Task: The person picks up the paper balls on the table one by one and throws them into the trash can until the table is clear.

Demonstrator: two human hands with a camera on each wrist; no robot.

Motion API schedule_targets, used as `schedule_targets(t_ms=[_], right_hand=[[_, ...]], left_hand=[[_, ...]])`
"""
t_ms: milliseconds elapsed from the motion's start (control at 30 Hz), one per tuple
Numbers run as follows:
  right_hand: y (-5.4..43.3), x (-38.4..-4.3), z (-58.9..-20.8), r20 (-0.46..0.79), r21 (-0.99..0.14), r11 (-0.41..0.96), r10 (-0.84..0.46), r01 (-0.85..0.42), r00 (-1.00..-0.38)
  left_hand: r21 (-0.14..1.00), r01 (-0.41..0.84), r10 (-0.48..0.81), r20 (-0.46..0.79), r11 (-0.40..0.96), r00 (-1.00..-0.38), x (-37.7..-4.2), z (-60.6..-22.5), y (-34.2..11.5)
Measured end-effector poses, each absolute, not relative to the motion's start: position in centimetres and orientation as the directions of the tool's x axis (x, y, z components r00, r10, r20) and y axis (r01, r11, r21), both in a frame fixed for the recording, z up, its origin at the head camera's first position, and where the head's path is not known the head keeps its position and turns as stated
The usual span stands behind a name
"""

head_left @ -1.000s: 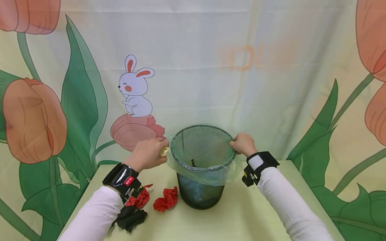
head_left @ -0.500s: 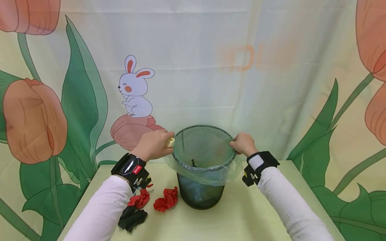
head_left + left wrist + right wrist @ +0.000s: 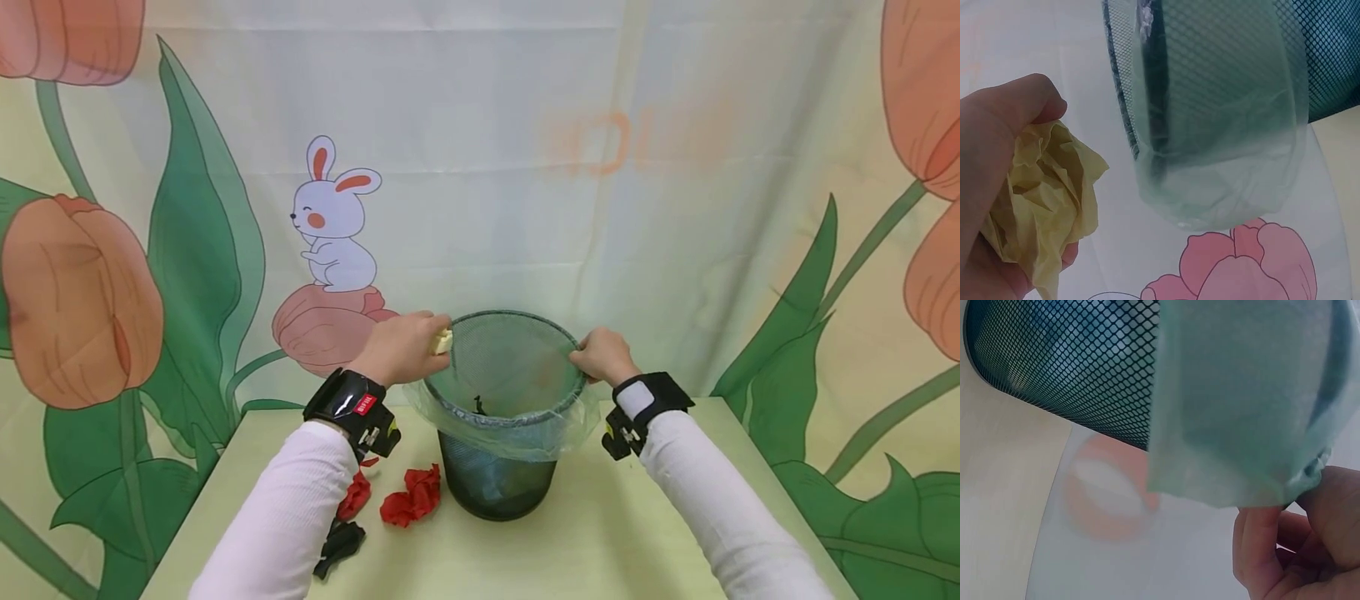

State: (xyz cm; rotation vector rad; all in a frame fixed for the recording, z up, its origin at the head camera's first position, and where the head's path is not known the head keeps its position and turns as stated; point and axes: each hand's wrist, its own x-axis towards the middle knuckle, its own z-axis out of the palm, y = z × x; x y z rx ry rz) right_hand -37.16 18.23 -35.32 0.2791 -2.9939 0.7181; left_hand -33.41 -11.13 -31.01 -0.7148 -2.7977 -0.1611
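A black mesh wastebasket (image 3: 498, 483) stands upright on the table, lined with a thin green plastic bag (image 3: 517, 442) folded down over its rim. My left hand (image 3: 405, 346) holds a crumpled ball of yellow paper (image 3: 1047, 194) at the left side of the rim. In the left wrist view the paper sits between thumb and fingers, apart from the bag. At the rim's right side my right hand (image 3: 602, 357) pinches the rim and bag between thumb and fingers (image 3: 1260, 544). Something small and black (image 3: 479, 406) shows inside the basket.
On the table (image 3: 600, 550), left of the basket, lie a crumpled red paper (image 3: 412, 496), another red paper (image 3: 355, 496) and a black crumpled piece (image 3: 341, 546), the latter two partly behind my left forearm. A printed curtain (image 3: 487, 167) hangs behind.
My left hand has moved right and slightly up with the yellow paper, from outside the basket's left rim to the rim itself. The right hand and basket have stayed in place.
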Motion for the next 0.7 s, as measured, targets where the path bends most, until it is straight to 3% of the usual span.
schedule_targets(t_ms=[700], right_hand=[[18.4,-37.6,-35.0,0.027,-0.439,0.883,-0.171,-0.166,-0.985]], left_hand=[[0.028,0.52,0.492,0.28,0.854,-0.824,-34.0,-30.3,-6.5]])
